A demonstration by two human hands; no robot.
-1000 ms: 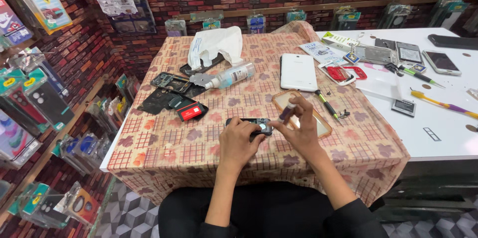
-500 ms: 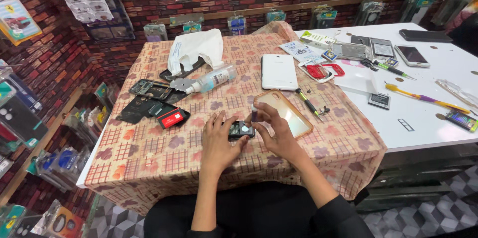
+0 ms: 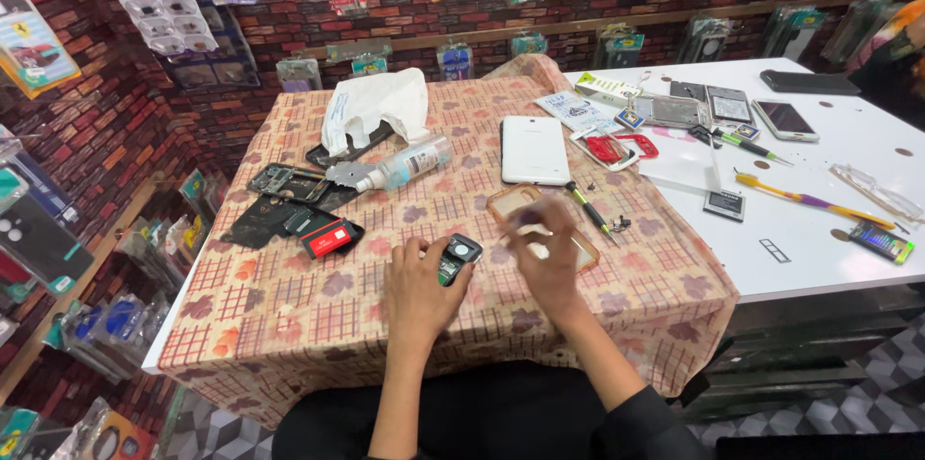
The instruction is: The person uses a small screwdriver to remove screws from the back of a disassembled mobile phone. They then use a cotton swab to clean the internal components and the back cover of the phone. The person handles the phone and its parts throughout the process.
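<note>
My left hand [image 3: 422,289] rests on the patterned tablecloth [image 3: 308,325] and grips a small black phone part [image 3: 455,257] with a round lens and a green edge. My right hand [image 3: 547,262] is blurred just right of it, above a clear phone case [image 3: 576,250]. Its fingertips look pinched on a small dark piece [image 3: 528,219]. A black-and-green screwdriver [image 3: 590,210] lies beside the case.
A white tablet [image 3: 535,149], a spray bottle [image 3: 405,166], a white plastic bag [image 3: 371,108] and dismantled phone parts [image 3: 294,198] with a red piece [image 3: 328,238] lie further back. The white table [image 3: 819,238] at right holds phones, a toothbrush [image 3: 809,200] and small parts.
My right hand has lifted off the black part and swung up and right over the clear case. My left hand keeps its hold on the part. The camera view has shifted.
</note>
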